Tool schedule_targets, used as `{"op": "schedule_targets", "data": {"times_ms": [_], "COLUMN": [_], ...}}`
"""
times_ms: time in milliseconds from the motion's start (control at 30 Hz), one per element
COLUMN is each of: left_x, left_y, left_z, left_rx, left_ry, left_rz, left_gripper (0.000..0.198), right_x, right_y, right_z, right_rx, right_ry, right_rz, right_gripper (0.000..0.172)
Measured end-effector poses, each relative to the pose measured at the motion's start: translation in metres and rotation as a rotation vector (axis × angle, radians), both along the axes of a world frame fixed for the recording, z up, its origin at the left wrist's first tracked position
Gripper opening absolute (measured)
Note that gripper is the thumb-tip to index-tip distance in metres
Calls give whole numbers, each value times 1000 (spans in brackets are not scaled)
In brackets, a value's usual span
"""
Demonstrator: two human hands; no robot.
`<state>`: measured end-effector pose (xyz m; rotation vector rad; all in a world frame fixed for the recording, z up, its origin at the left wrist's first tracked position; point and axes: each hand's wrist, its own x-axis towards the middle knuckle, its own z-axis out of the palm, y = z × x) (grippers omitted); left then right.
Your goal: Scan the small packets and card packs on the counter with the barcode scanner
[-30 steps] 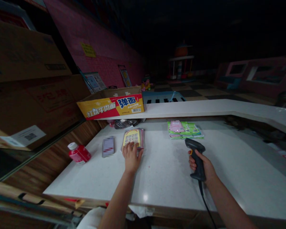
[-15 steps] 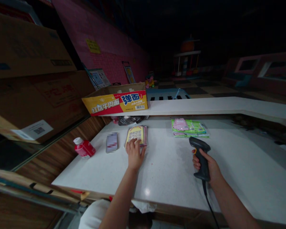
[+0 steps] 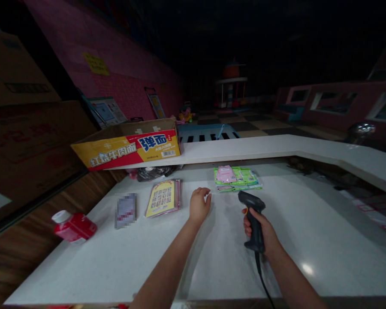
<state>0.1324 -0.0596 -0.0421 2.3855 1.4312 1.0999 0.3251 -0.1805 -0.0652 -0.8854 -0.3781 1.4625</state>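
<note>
My right hand (image 3: 259, 229) is wrapped round the handle of a black barcode scanner (image 3: 254, 223), whose cable runs down toward the counter's front edge. My left hand (image 3: 200, 204) is over the white counter (image 3: 148, 262), fingers slightly curled and thumb apart, with nothing visible in it. To its left lies a stack of yellow-topped booklets (image 3: 164, 198) in clear wrapping. Green and pink packets (image 3: 236, 177) are piled beyond the scanner, to the right of my left hand.
A blurred phone (image 3: 126, 210) and a red bottle with a white cap (image 3: 75, 227) are at the left. An open yellow and red carton (image 3: 131, 148) sits on the raised shelf (image 3: 238, 148). Coiled black cable (image 3: 156, 172) lies under it. Brown boxes (image 3: 28, 141) stand far left.
My left hand has left the booklets and moved right, toward the packets. My right hand still grips the scanner. The view has turned right, so the counter items appear farther left.
</note>
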Motion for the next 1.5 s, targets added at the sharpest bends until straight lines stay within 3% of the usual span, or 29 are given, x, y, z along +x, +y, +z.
{"op": "schedule_targets", "data": {"times_ms": [67,167,300,367,533,733,900,1033,1100,1367,1500], "left_x": [29,70,107,115,113,103,103,115,122,130,123], "left_y": [19,43,61,66,74,78,64,49,47,58,64], "left_z": [8,23,35,35,33,38,41,40,38,30,33], "left_rx": [-77,-139,-245,-309,-382,-411,-351,-301,-310,-404,-435], "left_ry": [13,69,162,181,181,149,169,222,222,163,125], "left_rz": [6,122,410,477,459,446,340,368,386,473,359], "left_gripper": [13,17,62,71,63,22,27,65,72,70,37], "right_x": [0,1,1,0,-1,0,1,0,-1,1,2], "right_y": [2,5,8,8,8,8,9,9,8,8,9], "right_z": [0,-1,-4,-5,-6,-4,-4,-6,-6,-7,-6], "right_rx": [-2,-9,-18,-16,-35,-14,-6,-1,0,-6,-4], "right_ry": [30,66,79,78,72,85,95,88,89,89,125], "right_rz": [-1,11,18,8,-3,9,15,7,-7,1,14], "right_gripper": [47,45,45,45,43,43,39,37,39,39,41]}}
